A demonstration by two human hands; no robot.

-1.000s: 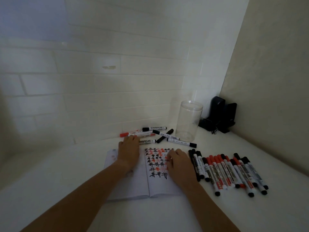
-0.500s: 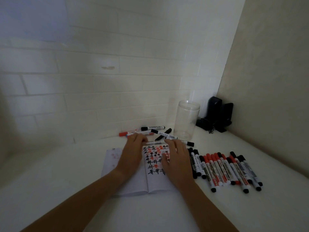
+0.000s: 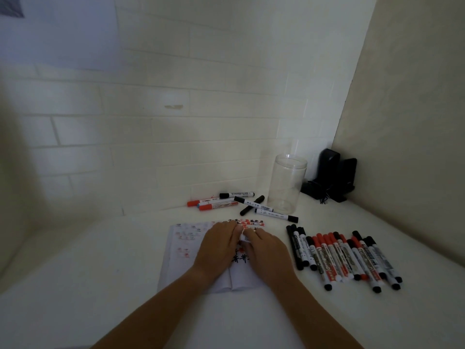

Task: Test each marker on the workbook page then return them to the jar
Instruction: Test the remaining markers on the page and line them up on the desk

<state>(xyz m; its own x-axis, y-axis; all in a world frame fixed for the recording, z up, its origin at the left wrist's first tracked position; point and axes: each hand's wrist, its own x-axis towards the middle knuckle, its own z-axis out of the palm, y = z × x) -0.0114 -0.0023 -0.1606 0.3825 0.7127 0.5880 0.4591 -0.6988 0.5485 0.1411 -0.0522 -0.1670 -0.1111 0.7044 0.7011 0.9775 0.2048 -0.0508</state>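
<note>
Head view: your left hand (image 3: 218,245) and right hand (image 3: 267,248) meet over workbook (image 3: 214,255), both pinching one white marker (image 3: 244,236). Looks like uncapping. Jar (image 3: 286,183) empty, well behind. Risk: cap pops, tip smears page or rolls into marker row (image 3: 344,258).

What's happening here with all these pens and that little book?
A person is trying out markers on an open workbook. Both hands meet over its scribbled right page, the left hand and right hand together holding a marker. A row of markers lies to the right, and a few loose markers lie beyond the book. The clear jar looks empty.
</note>
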